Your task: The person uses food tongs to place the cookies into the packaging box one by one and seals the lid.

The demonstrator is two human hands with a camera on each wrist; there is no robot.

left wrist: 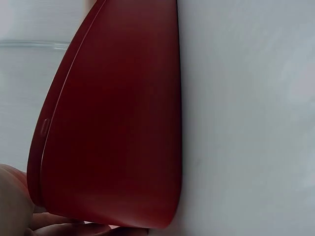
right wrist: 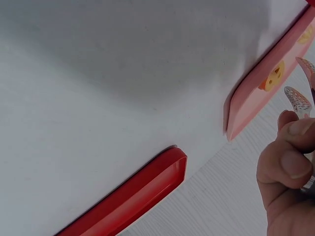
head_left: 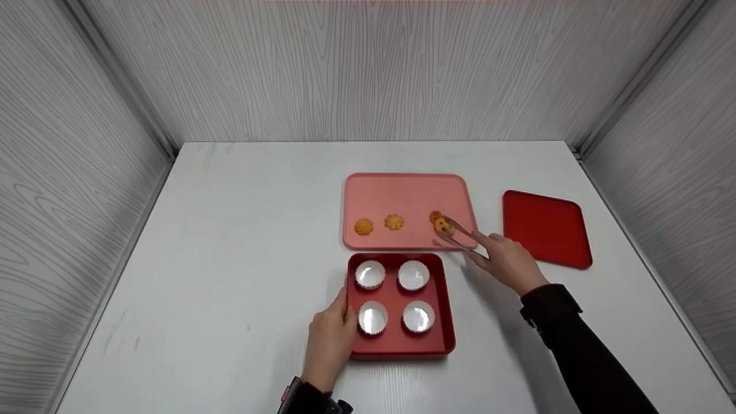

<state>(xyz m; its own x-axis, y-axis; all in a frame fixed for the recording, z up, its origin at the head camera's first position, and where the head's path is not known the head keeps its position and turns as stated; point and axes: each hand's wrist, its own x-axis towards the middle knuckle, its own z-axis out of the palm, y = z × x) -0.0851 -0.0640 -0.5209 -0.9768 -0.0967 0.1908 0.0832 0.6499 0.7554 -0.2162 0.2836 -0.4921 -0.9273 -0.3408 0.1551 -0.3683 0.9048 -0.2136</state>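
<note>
My right hand (head_left: 509, 263) pinches metal tongs (head_left: 458, 244) whose parted tips stand on either side of a bear-like cookie (head_left: 443, 226) at the right of the pink tray (head_left: 402, 192). In the right wrist view, the tongs' perforated tips show beyond the curled fingers. My left hand (head_left: 330, 340) grips the left side of a deep red box (head_left: 397, 345), its thumb at the rim. Inside the box stand several white paper cups, among them a front left cup (head_left: 372, 318). A swirled round cookie (head_left: 363, 226) and a flower-shaped cookie (head_left: 394, 222) lie further left on the tray.
A shallow red tray (head_left: 546, 230), perhaps a lid, lies right of the pink tray. The pink tray sits just behind the box on the white table (head_left: 230, 276). Grey wood-grain panels (head_left: 368, 69) wall the table at the back and both sides.
</note>
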